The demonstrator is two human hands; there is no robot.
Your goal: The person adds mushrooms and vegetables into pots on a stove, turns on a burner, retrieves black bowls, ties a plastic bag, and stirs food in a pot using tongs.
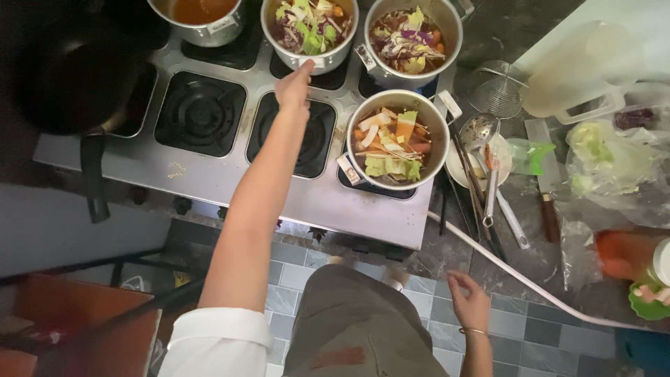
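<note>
Nearest, the right hand (469, 301) hangs loose above the tiled floor (419, 307), its grip apart and holding nothing. Further out, a steel pot (398, 139) of cut vegetables sits on the stove's (209, 171) near right burner, with utensils on the dark worktop (516, 258) beside it. Beyond, the left hand (294, 87) stretches across the stove to the middle far pot (309, 28), its grip closing on that pot's near handle at the rim.

steel pot (309, 35), vegetables heaped, back burner
</note>
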